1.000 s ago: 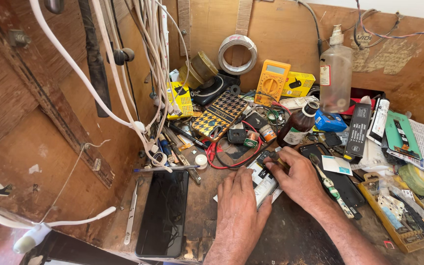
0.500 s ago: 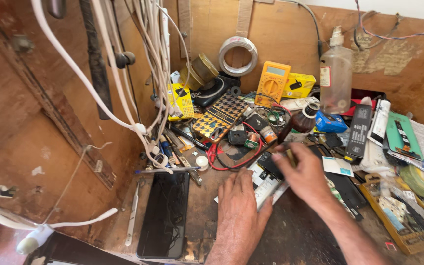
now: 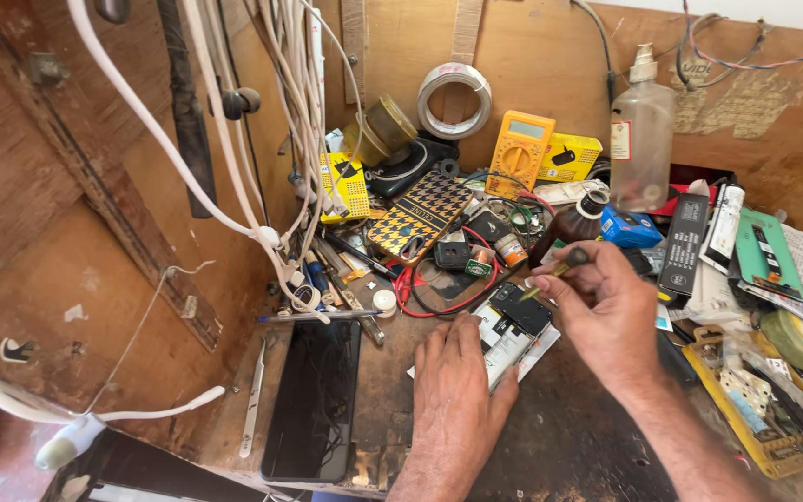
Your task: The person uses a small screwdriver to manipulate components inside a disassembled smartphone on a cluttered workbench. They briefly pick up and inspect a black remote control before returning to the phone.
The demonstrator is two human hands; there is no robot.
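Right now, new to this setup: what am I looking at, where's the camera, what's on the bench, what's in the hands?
There is one view, from a camera worn on a person's head, looking down at their own two bare hands over a cluttered wooden workbench. No machine is involved.

The left hand presses flat on an opened phone lying on the bench. The right hand pinches a small screwdriver, its tip pointing down at the phone.

Beside them lies a separate black phone screen. Further back are a yellow multimeter, a clear plastic bottle, a coil of white wire and red test leads. White cables hang on the left.
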